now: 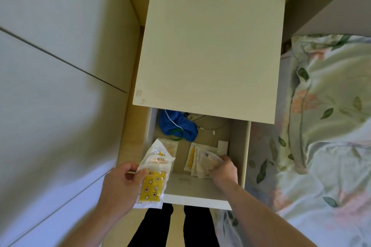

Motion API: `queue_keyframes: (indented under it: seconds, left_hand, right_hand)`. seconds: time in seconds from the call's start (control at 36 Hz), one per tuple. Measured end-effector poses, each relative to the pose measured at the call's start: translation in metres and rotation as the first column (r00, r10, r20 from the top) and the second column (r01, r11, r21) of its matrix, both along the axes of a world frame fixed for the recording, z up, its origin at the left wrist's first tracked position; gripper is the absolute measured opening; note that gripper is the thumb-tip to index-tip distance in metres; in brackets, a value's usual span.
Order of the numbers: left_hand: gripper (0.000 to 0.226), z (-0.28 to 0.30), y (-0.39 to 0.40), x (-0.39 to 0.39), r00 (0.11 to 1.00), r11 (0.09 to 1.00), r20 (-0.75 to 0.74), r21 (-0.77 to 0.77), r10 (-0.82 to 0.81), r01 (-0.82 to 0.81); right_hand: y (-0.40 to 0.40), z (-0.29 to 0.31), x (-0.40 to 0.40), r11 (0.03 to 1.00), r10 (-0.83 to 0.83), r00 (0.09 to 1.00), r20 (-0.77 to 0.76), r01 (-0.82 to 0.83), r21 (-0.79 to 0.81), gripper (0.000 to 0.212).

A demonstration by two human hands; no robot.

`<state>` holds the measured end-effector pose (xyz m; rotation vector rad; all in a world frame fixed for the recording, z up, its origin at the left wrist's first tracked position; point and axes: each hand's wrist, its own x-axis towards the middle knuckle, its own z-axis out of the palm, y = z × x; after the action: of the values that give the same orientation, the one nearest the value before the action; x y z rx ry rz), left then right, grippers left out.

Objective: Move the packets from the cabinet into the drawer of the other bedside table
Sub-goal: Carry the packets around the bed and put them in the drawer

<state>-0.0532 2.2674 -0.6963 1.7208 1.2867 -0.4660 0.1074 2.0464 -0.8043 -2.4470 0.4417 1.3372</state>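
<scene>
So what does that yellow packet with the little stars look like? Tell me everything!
The yellow packet is a flat pouch of clear, shiny plastic with a yellow part printed with small white stars. It lies at the bottom of a small fanned bunch of packets that the left hand holds by one side, thumb on top. It hangs tilted over the front left corner of the open drawer, not yet put inside.

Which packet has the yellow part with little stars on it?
The star packet gripped in the left hand, over the drawer's left front corner. The packets in the drawer under the right hand look pale, with no stars showing.
</scene>
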Motion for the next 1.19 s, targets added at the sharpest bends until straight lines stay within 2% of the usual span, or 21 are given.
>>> queue_keyframes:
  seconds: [0.06, 0.14, 0.22, 0.28, 0.36, 0.42, 0.47, 0.61, 0.72, 0.83, 1.0, 1.11, 1.19]
  left_hand:
    - [0.012, 0.001, -0.001, 0.002, 1.0, 1.0, 0.008, -0.009, 0.007, -0.007]
    - [0.012, 0.004, -0.003, 0.006, 0.999, 1.0, 0.03, -0.012, 0.01, -0.009]
    - [0.011, 0.008, -0.002, 0.007, 0.999, 0.999, 0.038, -0.038, 0.006, -0.005]
    - [0.012, 0.01, -0.002, 0.006, 0.999, 0.996, 0.033, -0.084, 0.011, -0.008]
    - [0.014, 0.013, -0.008, 0.006, 0.999, 0.983, 0.024, -0.185, 0.021, -0.016]
    - [0.014, 0.017, -0.014, 0.009, 0.998, 0.97, 0.035, -0.238, 0.06, -0.05]
    - [0.012, 0.019, -0.019, 0.012, 0.993, 0.958, 0.048, -0.272, 0.108, -0.091]
    - [0.007, 0.015, -0.024, -0.001, 0.99, 0.94, 0.041, -0.321, 0.136, -0.116]
    - [0.013, 0.014, -0.023, -0.017, 0.989, 0.953, 0.042, -0.277, 0.141, -0.124]
    - [0.006, 0.009, -0.017, -0.029, 0.992, 0.974, 0.01, -0.192, 0.125, -0.12]
    - [0.018, -0.004, -0.005, -0.039, 0.989, 0.978, -0.047, -0.145, 0.141, -0.147]
    - [0.02, -0.007, 0.002, -0.04, 0.983, 0.975, -0.053, -0.122, 0.178, -0.184]
    - [0.017, -0.005, 0.005, -0.037, 0.965, 0.955, -0.025, -0.135, 0.261, -0.262]
  right_hand:
    - [0.0, 0.002, -0.003, 1.0, 0.009, 1.0, 0.004, -0.009, 0.004, 0.045]
    - [-0.002, 0.008, -0.007, 0.999, 0.006, 1.0, 0.02, -0.006, 0.04, 0.065]
    - [0.0, 0.016, -0.006, 0.991, -0.027, 1.0, 0.001, 0.026, 0.131, 0.062]
    - [0.009, 0.026, -0.005, 0.946, -0.135, 0.981, -0.142, 0.171, 0.277, 0.046]
    - [0.027, 0.046, -0.007, 0.777, -0.251, 0.863, -0.439, 0.45, 0.44, 0.032]
    - [0.04, 0.06, -0.008, 0.716, -0.212, 0.822, -0.528, 0.498, 0.489, 0.028]
    - [0.048, 0.067, -0.007, 0.714, -0.176, 0.815, -0.552, 0.492, 0.498, 0.025]
    - [0.054, 0.05, -0.002, 0.782, -0.194, 0.833, -0.518, 0.45, 0.432, 0.023]
    - [0.061, 0.023, 0.0, 0.863, -0.277, 0.908, -0.315, 0.379, 0.334, 0.021]
    - [0.08, 0.001, -0.003, 0.955, -0.095, 0.983, -0.157, 0.134, 0.264, 0.029]
    - [0.117, -0.024, -0.025, 0.969, 0.092, 0.989, -0.116, -0.062, 0.238, 0.033]
    - [0.122, -0.029, -0.04, 0.968, 0.121, 0.971, -0.204, -0.07, 0.239, 0.051]
    - [0.114, -0.014, -0.04, 0.97, -0.007, 0.987, -0.162, 0.046, 0.24, 0.051]
